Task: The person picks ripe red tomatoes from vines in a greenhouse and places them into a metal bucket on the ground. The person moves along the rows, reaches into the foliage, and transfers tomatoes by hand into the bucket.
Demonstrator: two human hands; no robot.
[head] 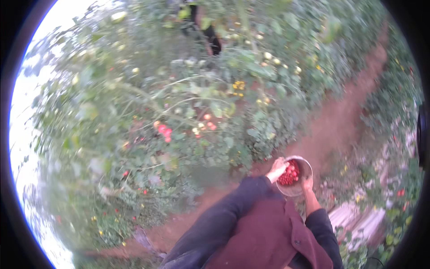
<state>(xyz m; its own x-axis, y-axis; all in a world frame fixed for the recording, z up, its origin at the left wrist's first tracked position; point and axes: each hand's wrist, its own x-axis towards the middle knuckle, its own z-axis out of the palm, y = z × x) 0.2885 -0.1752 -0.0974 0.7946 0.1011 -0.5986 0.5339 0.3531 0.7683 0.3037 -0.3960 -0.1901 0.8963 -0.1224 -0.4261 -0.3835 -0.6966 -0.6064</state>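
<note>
A round bucket (306, 168) with a pale rim is tilted in front of my body, part filled with small red tomatoes (289, 173). My left hand (278, 169) grips the rim on the left side, close to the tomatoes. On the right, my right hand (307, 183) holds the bucket's wall, its fingers partly inside the rim. Clusters of red tomatoes (165, 131) and pale green tomatoes (267, 56) hang on the leafy plants to the left and ahead. The picture is somewhat blurred.
A bare reddish soil path (331, 121) runs between the plant rows, from upper right to lower left. Tall tomato plants (134, 101) with arching stems crowd the left. Whitish sheets or boards (364, 223) lie among the leaves at right. A dark shape, unclear, shows behind the plants at top.
</note>
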